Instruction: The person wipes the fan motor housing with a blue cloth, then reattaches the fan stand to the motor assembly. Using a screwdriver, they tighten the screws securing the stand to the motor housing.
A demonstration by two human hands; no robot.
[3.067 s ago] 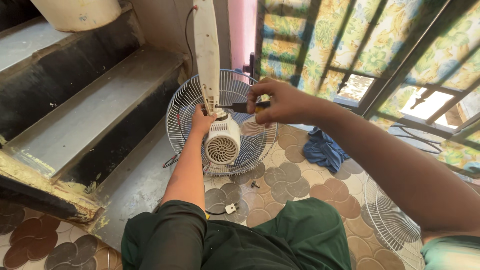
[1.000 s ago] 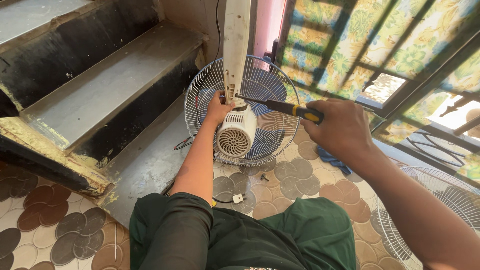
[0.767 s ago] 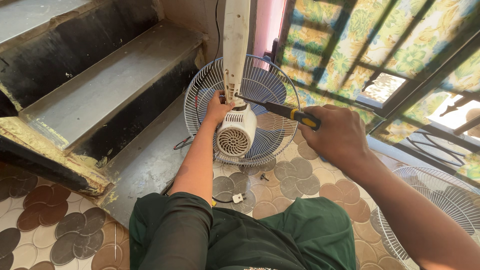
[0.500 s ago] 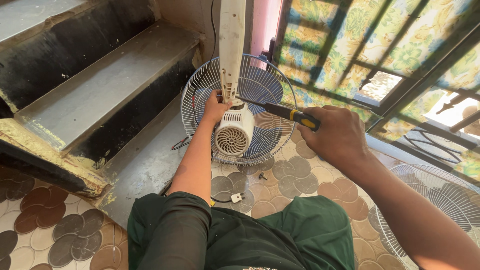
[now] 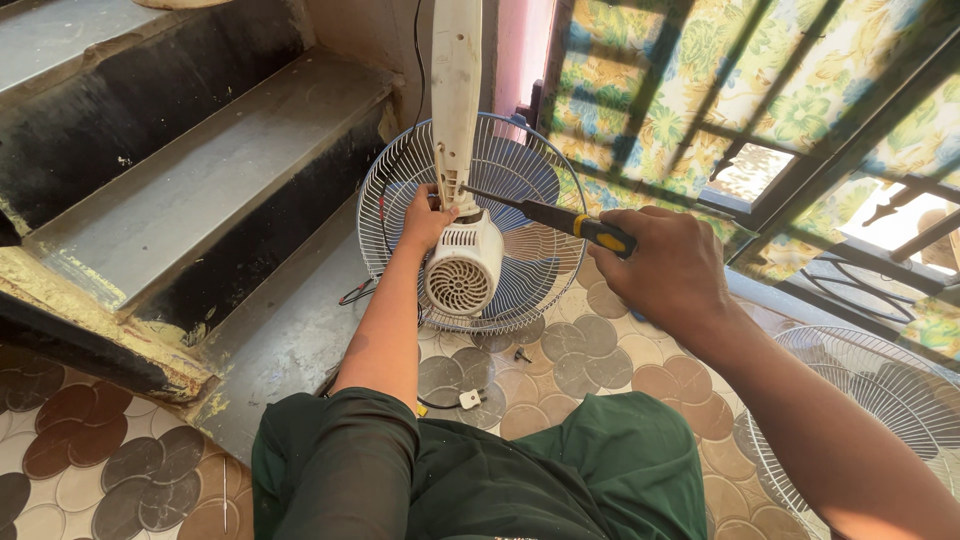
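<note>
Centre of frame: a white fan motor housing [image 5: 462, 268] hangs from a pale stand column [image 5: 456, 90], in front of a round wire fan guard [image 5: 520, 180]. Against the views of about a second before, the scene has shifted only slightly; the screwdriver [image 5: 560, 218] remains at the same joint, so the work on that fastening appears unfinished. Its tip meets the junction of column and housing, just above the motor, while the yellow-and-black handle lies up and to the right, closed inside the right hand [image 5: 670, 268]. The left hand [image 5: 428, 216] is wrapped around the left side of the same joint, steadying it. A small white plug [image 5: 470, 399] lies on the patterned floor tiles [image 5: 590, 350] below. Concrete steps [image 5: 180, 190] fill the upper left; a second wire guard [image 5: 880, 390] lies at lower right.
</note>
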